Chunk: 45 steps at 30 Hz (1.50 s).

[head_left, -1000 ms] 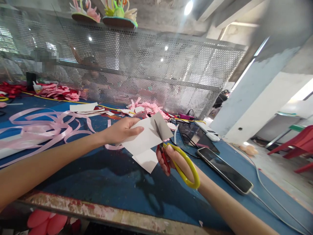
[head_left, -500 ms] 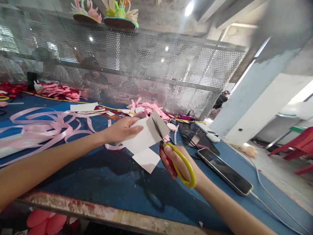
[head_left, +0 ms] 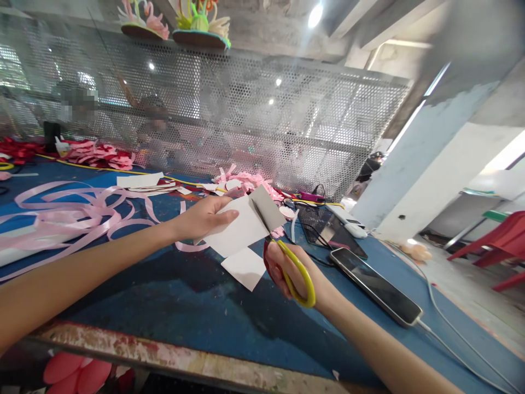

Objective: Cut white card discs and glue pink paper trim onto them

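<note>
My left hand (head_left: 207, 217) pinches a piece of white card (head_left: 235, 227) between thumb and fingers above the blue table. My right hand (head_left: 289, 265) is wrapped round the handles of yellow and red scissors (head_left: 309, 284). Their blades are at the right part of the card, where a greyish strip (head_left: 268, 208) stands folded up along the cut; the blades are mostly hidden. Below the held card, a separate white piece (head_left: 246, 268) lies on the table.
Loops of pink ribbon (head_left: 82, 208) lie at the left. At the right are a phone (head_left: 377, 287) with a cable and a dark tablet (head_left: 328, 230). Pink pieces (head_left: 250, 181) are heaped before a perforated metal screen (head_left: 246, 109). People show behind the screen.
The scissor handles have closed together and shifted slightly left with my right hand. The strip at the cut leans further to the right. My left hand has hardly moved.
</note>
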{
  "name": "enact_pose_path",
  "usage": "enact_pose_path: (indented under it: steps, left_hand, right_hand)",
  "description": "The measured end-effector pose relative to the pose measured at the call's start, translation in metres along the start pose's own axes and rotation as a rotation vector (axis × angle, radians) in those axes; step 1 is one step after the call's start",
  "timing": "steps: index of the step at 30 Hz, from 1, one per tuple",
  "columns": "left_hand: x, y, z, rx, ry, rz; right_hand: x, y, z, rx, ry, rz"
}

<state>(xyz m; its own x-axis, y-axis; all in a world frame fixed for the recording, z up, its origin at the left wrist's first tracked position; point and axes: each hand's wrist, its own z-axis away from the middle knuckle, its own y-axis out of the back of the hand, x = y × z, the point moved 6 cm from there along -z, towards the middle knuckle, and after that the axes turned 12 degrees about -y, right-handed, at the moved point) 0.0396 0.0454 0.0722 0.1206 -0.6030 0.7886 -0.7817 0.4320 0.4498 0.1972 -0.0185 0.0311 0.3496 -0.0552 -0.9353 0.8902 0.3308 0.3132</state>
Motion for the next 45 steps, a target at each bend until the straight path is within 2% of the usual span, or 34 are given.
enact_pose_path:
  steps: [3, 6, 9, 11, 15, 19, 27, 34, 45]
  left_hand:
    - [0.001, -0.002, 0.001, -0.019, -0.019, -0.058]
    - [0.0, 0.0, 0.0, -0.012, -0.005, -0.068]
    - [-0.002, 0.008, -0.002, 0.066, 0.024, -0.023]
    - [-0.003, 0.011, -0.003, 0.076, 0.033, -0.015]
    - [0.001, 0.008, -0.002, -0.004, 0.006, -0.127]
    - [0.009, 0.002, 0.0, -0.046, -0.04, -0.206]
    - [0.014, -0.014, 0.004, -0.117, 0.011, -0.07]
    - [0.003, -0.017, 0.005, -0.132, 0.051, 0.011]
    - [0.004, -0.018, 0.006, -0.117, 0.076, 0.041]
  right_hand:
    - [0.004, -0.004, -0.003, -0.132, 0.073, -0.031]
    - [0.007, -0.006, -0.003, -0.235, 0.057, -0.097]
    - [0.008, -0.009, 0.0, -0.303, 0.012, -0.18]
    - [0.007, -0.01, 0.001, -0.307, 0.011, -0.171]
    - [0.007, -0.008, -0.002, -0.237, 0.055, -0.111]
    - [0.008, -0.008, -0.005, -0.24, 0.096, -0.1]
    - [0.012, -0.011, -0.003, -0.146, 0.089, -0.107]
    - [0.006, -0.01, 0.004, 0.026, 0.027, -0.047]
    - [0.014, -0.005, 0.004, 0.198, -0.12, 0.035]
